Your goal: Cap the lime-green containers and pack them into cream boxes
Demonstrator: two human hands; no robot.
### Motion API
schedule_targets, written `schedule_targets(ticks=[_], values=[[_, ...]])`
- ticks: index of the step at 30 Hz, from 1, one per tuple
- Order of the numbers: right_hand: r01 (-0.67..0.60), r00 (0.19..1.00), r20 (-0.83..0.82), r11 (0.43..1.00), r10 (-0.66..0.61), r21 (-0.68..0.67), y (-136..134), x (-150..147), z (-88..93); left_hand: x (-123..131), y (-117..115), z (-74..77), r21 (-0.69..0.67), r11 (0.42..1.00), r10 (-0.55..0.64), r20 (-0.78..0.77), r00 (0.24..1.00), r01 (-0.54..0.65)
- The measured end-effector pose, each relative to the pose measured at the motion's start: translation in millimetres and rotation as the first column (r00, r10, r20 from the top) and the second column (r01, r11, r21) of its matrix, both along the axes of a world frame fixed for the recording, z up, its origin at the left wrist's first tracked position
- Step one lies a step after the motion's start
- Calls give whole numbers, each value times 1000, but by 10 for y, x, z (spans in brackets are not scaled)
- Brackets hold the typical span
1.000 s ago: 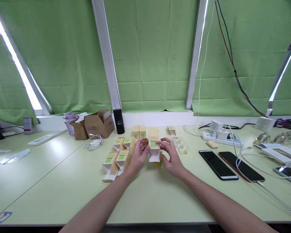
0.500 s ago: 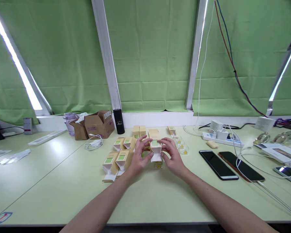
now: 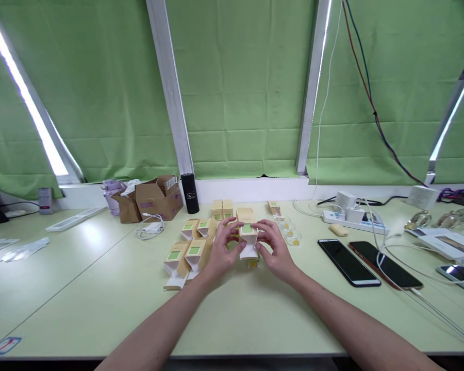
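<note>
Between my two hands is a small cardboard box (image 3: 248, 238) with a green label patch and its white-lined end flap hanging down toward me. My left hand (image 3: 225, 247) grips its left side, fingers curled at the top and thumb low. On the opposite side my right hand (image 3: 275, 251) holds it the same way. Just below the flap, a small clear item with a yellow centre (image 3: 252, 263) rests on the table, partly covered. Several similar boxes (image 3: 177, 257) with open flaps stand left of my hands. More clear round items (image 3: 293, 237) lie beyond my right hand.
Behind stand a brown carton (image 3: 160, 198), a black cylinder (image 3: 189, 193) and a purple bottle (image 3: 113, 196). To the right are a black phone (image 3: 348, 263), another phone (image 3: 384, 264), a power strip (image 3: 353, 221) and loose white cables. A white cable with adapter (image 3: 151, 227) lies left.
Hardly anything differs. My hands keep the box in nearly the same spot, and the whole view has shifted very slightly.
</note>
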State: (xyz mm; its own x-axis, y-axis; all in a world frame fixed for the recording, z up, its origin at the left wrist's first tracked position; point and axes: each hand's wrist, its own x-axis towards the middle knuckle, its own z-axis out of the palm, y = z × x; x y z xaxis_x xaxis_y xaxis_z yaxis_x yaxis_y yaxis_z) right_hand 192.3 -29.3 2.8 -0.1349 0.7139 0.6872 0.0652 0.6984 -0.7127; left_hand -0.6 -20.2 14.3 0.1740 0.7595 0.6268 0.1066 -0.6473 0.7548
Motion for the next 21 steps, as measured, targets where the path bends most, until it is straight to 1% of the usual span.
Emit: schedule_targets(ticks=[10, 17, 21], values=[[-18, 1000, 16, 1000, 18, -19, 14, 0, -34, 21, 8, 23, 6, 999, 50, 3, 999, -50], [-21, 1000, 6, 999, 21, -26, -5, -7, -7, 11, 28, 13, 11, 999, 51, 10, 999, -51], [-22, 1000, 4, 999, 22, -29, 5, -13, -23, 9, 37, -3, 9, 999, 47, 6, 999, -47]])
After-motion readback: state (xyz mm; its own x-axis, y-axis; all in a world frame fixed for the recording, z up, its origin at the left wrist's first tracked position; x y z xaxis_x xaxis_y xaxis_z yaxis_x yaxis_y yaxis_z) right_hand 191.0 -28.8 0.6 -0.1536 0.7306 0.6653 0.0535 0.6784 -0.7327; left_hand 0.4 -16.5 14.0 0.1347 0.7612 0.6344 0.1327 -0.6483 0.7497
